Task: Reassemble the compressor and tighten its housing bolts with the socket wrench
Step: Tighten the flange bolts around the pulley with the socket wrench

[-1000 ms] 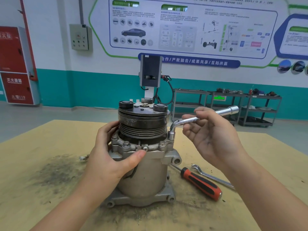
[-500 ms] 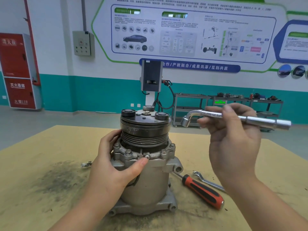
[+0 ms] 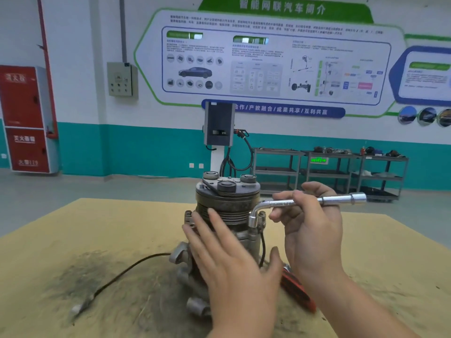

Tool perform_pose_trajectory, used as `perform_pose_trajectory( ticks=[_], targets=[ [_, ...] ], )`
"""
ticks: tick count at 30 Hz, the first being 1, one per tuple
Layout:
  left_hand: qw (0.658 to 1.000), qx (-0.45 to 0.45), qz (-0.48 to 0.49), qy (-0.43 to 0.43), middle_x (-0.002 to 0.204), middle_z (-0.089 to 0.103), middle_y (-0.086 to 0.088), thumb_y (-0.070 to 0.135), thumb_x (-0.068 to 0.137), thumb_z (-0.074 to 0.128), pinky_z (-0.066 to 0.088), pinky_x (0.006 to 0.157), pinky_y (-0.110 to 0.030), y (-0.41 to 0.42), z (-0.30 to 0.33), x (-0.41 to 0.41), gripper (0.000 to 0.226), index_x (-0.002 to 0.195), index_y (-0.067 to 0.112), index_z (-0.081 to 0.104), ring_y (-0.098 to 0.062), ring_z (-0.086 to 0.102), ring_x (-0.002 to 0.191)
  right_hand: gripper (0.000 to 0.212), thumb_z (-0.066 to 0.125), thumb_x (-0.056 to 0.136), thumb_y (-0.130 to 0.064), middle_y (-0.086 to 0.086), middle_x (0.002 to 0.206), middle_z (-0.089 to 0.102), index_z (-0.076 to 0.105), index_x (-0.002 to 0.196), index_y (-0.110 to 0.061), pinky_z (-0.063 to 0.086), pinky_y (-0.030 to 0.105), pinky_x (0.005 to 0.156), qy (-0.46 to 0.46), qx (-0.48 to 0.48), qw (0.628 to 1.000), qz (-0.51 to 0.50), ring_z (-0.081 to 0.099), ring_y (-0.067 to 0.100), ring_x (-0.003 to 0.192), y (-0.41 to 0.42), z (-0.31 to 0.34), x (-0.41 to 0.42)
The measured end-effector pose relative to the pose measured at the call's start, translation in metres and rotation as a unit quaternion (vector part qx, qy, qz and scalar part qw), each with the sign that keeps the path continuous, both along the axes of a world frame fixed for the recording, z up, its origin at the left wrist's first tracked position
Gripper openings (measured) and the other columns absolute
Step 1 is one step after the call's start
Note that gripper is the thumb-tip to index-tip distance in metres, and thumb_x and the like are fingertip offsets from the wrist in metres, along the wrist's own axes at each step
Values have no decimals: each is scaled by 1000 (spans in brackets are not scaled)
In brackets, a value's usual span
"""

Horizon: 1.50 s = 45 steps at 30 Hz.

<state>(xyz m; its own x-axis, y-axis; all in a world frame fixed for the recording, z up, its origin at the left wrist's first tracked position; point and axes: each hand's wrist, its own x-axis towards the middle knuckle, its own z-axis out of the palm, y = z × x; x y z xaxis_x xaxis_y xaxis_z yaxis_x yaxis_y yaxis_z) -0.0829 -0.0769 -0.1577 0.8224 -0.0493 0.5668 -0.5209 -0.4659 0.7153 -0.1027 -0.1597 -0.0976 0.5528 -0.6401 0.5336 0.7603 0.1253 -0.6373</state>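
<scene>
I see one compressor (image 3: 227, 215) upright on the tan table (image 3: 73, 240). My left hand (image 3: 227, 259) lies flat on its front, fingers straight, gripping nothing. My right hand (image 3: 314, 228) pinches the one socket wrench (image 3: 305, 202); left of that grip its bent end drops onto a housing bolt (image 3: 253, 224). Below the grip lies one red-handled screwdriver (image 3: 296, 289). One black cable (image 3: 122, 272) trails left.
</scene>
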Motion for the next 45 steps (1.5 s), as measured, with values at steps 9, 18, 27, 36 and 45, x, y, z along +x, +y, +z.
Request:
perform_pose_trajectory(
  ticks=[9, 18, 27, 36, 45],
  targets=[
    [998, 48, -47, -13, 140, -28, 38, 72, 75, 52, -6, 116, -31, 49, 2, 9, 106, 136, 49, -31, 10, -19, 135, 28, 39, 87, 12, 9, 60, 64, 42, 90, -16, 45, 21, 46, -3, -1, 1000, -18, 52, 22, 40, -19, -1, 8],
    [944, 47, -303, 120, 146, 47, 19, 87, 34, 75, 37, 115, -44, 95, 29, 97, 127, 145, 39, 35, -5, 45, 134, 18, 39, 90, 4, 11, 53, 60, 47, 80, -9, 43, 21, 39, 65, 134, 986, 77, 48, 17, 38, -28, -2, 16],
    [932, 174, -307, 87, 119, 58, 33, 91, 36, 67, 40, 105, -22, 99, 43, 127, 88, 111, 49, 52, 13, 53, 114, 25, 42, 72, 3, 2, 57, 53, 59, 61, -11, 39, 20, 48, -106, -213, 958, -159, 49, 21, 41, -10, -19, 7],
    [903, 158, -388, 99, 132, 45, 45, 86, 39, 74, 38, 104, -12, 88, 43, 132, 107, 133, 62, 28, 17, 41, 126, 13, 57, 93, -18, 1, 78, 55, 62, 90, -6, 44, 18, 55, -107, -521, 782, -326, 52, 8, 65, -6, -21, 4],
    [898, 72, -421, 107, 112, 56, 47, 74, 47, 79, 41, 75, 4, 79, 41, 127, 85, 121, 60, 39, 21, 53, 106, 10, 50, 97, -19, 6, 74, 64, 44, 99, -27, 51, 26, 50, -98, -286, 935, -184, 63, 18, 50, -4, 4, -1]
  ],
)
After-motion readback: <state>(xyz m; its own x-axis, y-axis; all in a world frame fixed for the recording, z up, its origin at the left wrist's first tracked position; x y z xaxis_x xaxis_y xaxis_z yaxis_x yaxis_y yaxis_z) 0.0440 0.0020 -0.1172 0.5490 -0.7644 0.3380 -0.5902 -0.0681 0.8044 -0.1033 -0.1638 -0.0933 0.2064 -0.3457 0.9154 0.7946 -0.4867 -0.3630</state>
